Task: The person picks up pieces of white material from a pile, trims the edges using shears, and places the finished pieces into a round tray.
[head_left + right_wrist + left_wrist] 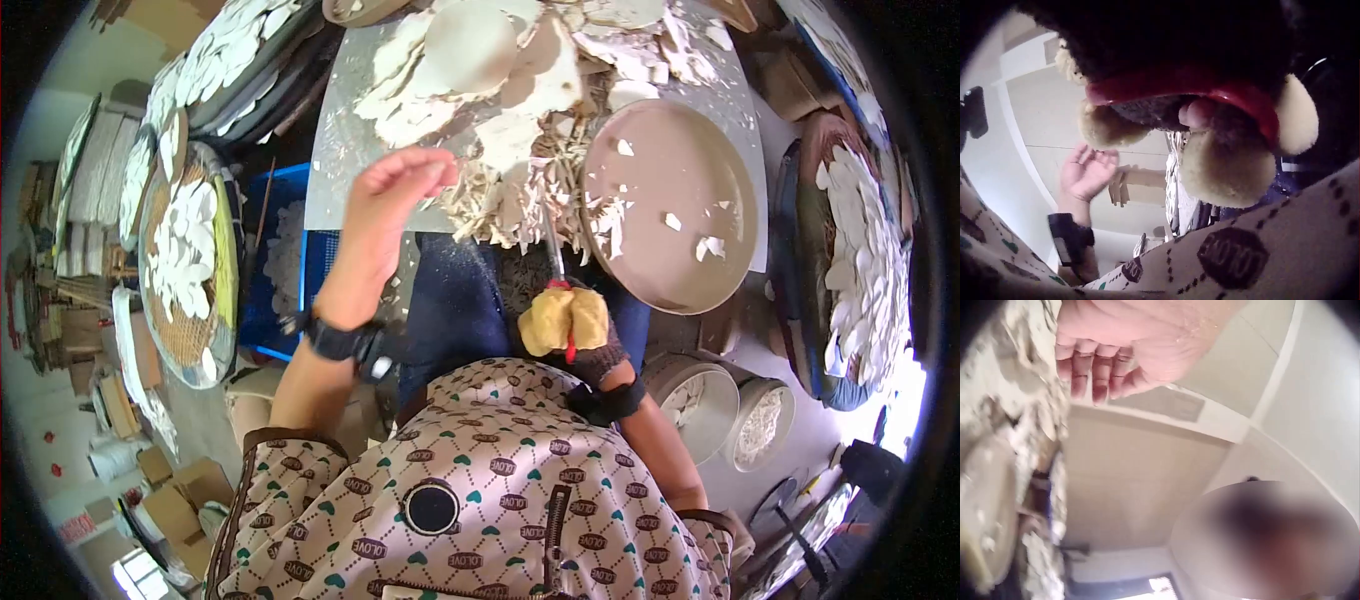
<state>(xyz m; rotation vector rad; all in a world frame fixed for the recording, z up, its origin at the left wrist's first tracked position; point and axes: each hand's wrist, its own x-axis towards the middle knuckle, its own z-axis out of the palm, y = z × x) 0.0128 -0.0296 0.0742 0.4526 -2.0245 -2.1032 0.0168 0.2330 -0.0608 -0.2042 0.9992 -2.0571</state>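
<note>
My bare left hand [385, 200] hovers by the table's near edge. Its fingers [1102, 372] hang loosely bent with nothing held in the left wrist view. In a dark knitted glove, my right hand [603, 362] grips red-handled scissors [553, 245]. Yellow foam padding [562, 322] wraps the handles. The blades point away from me, over a heap of white trimmings [545, 190] at the table edge. Close up in the right wrist view, the red handle loop [1235, 97] runs round the gloved fingers, and a bare fingertip [1197, 114] pokes out.
Right of the heap, a round shallow tray [715, 270] holds a few white chips. Large flat white sheets [470, 50] pile up farther back on the grey table [335, 190]. Buckets [715, 395] stand at lower right; baskets of white slices [185, 240] flank both sides.
</note>
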